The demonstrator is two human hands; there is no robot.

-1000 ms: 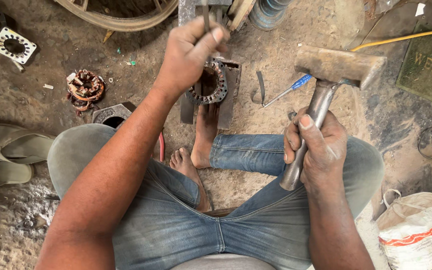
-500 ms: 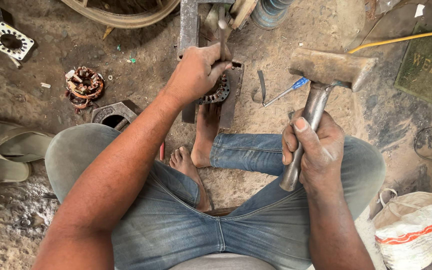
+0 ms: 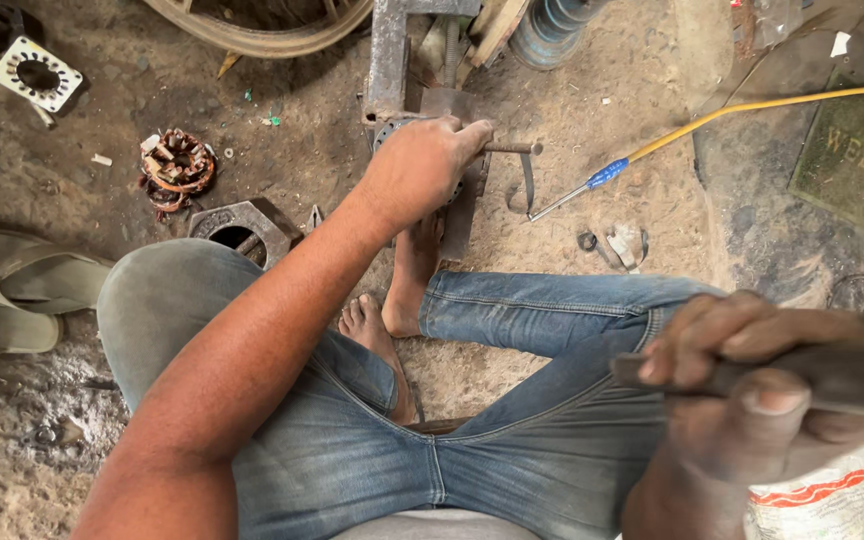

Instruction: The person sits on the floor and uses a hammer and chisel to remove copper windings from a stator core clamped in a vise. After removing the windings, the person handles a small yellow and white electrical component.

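This is a rough repair workshop with the work done on a bare dirt floor [image 3: 602, 80]. Motor parts lie about: a copper-wound coil [image 3: 177, 168] at far left, a toothed metal plate [image 3: 36, 75] beyond it, a square housing [image 3: 242, 228] nearer. A screwdriver [image 3: 582, 187] with a blue handle, a yellow cable [image 3: 752, 108] and worn sandals [image 3: 12, 295] complete the picture.

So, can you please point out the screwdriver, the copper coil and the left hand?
screwdriver [image 3: 607, 173], head view, on its blue handle.
copper coil [image 3: 178, 168], head view, on the middle of the windings.
left hand [image 3: 420, 165], head view, on the back of the hand.
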